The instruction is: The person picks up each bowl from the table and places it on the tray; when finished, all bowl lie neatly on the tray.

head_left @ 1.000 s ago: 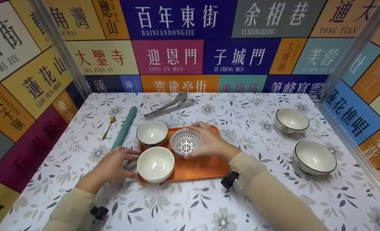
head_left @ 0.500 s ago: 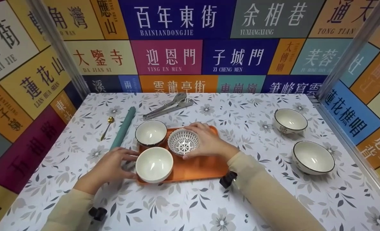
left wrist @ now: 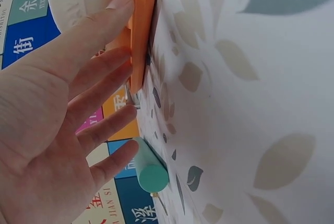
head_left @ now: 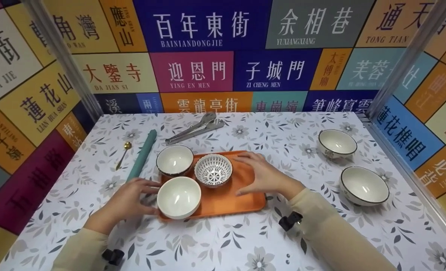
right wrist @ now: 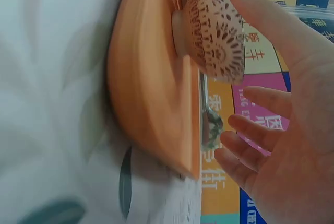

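Note:
An orange tray [head_left: 241, 203] bears three small bowls. The black-and-white patterned bowl [head_left: 213, 171] stands upright near its middle, with a cream bowl [head_left: 178, 197] at front left and a dark-rimmed bowl [head_left: 175, 160] behind that one. My right hand [head_left: 266, 177] hovers over the tray's right part, thumb and fingers spread apart, a gap between it and the patterned bowl. In the right wrist view this bowl [right wrist: 216, 31] sits on the tray beyond the thumb. At the left edge, my left hand [head_left: 127, 199] holds nothing, its fingertips right by the tray wall [left wrist: 140, 31].
Two dark-rimmed bowls, a far one [head_left: 337, 143] and a nearer one [head_left: 364, 186], stand at the right. Metal tongs [head_left: 194, 128] lie at the back, a teal cylinder [head_left: 143, 156] and a gold spoon [head_left: 124, 154] at the left. Printed panels [head_left: 192, 71] enclose the table.
My right hand has let go of the patterned bowl and drawn away to the right. The bowl stands on the tray, and my left hand stays by the tray's left edge.

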Tool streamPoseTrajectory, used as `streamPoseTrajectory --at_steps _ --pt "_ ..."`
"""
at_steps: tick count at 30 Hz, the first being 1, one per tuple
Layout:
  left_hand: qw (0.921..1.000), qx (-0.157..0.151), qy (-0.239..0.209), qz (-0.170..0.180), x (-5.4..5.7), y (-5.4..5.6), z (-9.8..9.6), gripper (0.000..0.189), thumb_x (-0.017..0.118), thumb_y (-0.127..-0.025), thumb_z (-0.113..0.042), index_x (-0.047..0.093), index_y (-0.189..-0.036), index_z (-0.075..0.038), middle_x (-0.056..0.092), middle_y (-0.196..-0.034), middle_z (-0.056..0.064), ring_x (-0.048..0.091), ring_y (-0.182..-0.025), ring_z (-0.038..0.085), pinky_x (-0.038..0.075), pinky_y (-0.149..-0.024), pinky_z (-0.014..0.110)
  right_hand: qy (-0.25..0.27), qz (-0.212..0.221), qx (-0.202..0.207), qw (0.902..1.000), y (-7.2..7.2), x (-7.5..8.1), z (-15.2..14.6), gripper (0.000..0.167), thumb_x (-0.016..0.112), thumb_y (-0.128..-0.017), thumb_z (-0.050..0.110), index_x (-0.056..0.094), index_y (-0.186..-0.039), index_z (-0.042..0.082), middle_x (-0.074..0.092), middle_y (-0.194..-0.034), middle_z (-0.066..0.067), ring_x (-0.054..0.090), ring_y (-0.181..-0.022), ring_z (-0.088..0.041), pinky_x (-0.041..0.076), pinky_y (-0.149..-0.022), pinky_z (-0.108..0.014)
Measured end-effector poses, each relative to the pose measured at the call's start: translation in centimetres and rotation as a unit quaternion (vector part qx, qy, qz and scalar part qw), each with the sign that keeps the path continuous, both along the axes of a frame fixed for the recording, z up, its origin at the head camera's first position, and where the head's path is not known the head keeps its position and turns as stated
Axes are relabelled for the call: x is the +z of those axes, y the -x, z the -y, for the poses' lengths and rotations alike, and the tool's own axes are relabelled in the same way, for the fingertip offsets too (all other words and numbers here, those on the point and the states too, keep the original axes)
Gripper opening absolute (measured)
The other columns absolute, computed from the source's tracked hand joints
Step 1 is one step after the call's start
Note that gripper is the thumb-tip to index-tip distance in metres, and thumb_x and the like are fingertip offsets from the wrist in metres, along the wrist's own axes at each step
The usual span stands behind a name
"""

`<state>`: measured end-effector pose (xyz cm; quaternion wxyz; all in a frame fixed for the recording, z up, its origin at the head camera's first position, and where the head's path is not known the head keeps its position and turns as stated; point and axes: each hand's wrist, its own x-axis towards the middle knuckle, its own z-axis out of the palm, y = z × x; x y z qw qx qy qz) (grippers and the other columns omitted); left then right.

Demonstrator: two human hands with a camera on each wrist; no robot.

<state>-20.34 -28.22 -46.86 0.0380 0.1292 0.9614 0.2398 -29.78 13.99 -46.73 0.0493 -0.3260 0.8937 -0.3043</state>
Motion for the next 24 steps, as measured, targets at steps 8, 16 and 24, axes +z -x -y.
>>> streamPoseTrajectory --at_steps 8,16,24 --pt "0.9996 -0.022 0.007 -0.017 -0.1 0.0 0.2 0.061 0.096 -0.067 -0.031 0.077 -0.124 -0.017 0.068 -0.137 -0.001 0.054 -0.134 0.032 0.042 -0.113 0.062 -0.018 -0.020 -0.029 0.9992 -1.5 0.8 -5.1 0.103 0.094 -0.065 0.055 0.053 -0.151 0.016 0.048 -0.155 -0.010 0.042 -0.142 -0.034 0.040 -0.116 -0.060" --pt "0.9999 -0.002 0.010 0.004 0.2 0.0 -0.1 0.062 0.096 -0.068 -0.032 0.076 -0.125 -0.021 0.067 -0.139 -0.002 0.052 -0.136 0.030 0.041 -0.114 0.062 -0.031 -0.030 -0.062 0.9971 -2.5 0.8 -10.3 0.086 0.092 -0.069 0.054 0.064 -0.141 0.015 0.059 -0.140 -0.009 0.052 -0.133 -0.033 0.045 -0.112 -0.059" --pt "0.9997 0.006 0.018 0.015 0.1 0.1 -0.2 0.062 0.096 -0.068 -0.032 0.075 -0.126 -0.023 0.066 -0.139 -0.003 0.052 -0.136 0.028 0.041 -0.114 0.062 -0.034 -0.044 -0.084 0.9949 -3.4 0.9 -14.2 0.081 0.092 -0.071 0.051 0.066 -0.137 0.012 0.059 -0.141 -0.013 0.050 -0.135 -0.038 0.041 -0.114 -0.060"
